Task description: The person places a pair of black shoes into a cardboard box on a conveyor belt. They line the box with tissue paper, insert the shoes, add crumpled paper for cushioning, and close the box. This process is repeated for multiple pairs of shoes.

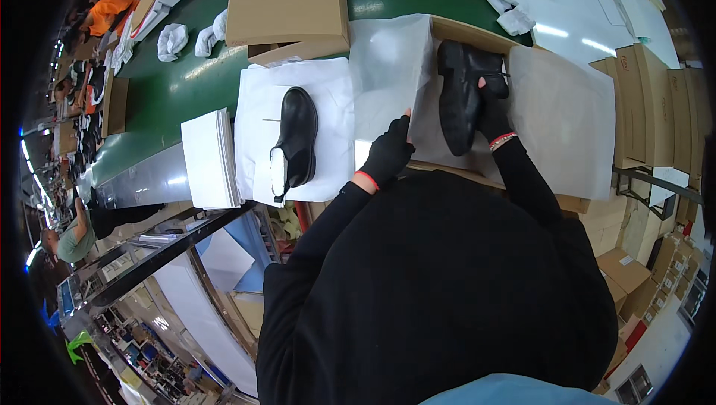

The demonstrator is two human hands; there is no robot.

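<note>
The black boot (459, 95) lies on its side on white tissue paper (559, 118) inside the open shoe box (477, 36). The right hand (492, 110), gloved in black, is closed around the boot's upper. The left hand (389, 153), also gloved, presses flat on the tissue at the box's near edge, fingers together, gripping nothing. A second black boot (296, 140) rests on separate white paper (328, 99) just left, beside a paper stack (211, 159). A closed cardboard box (287, 2) sits on the green conveyor (171, 92) beyond.

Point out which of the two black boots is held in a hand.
The boot on the right, in the tissue-lined open box, gripped by the right hand. The other boot lies untouched on white paper.
</note>
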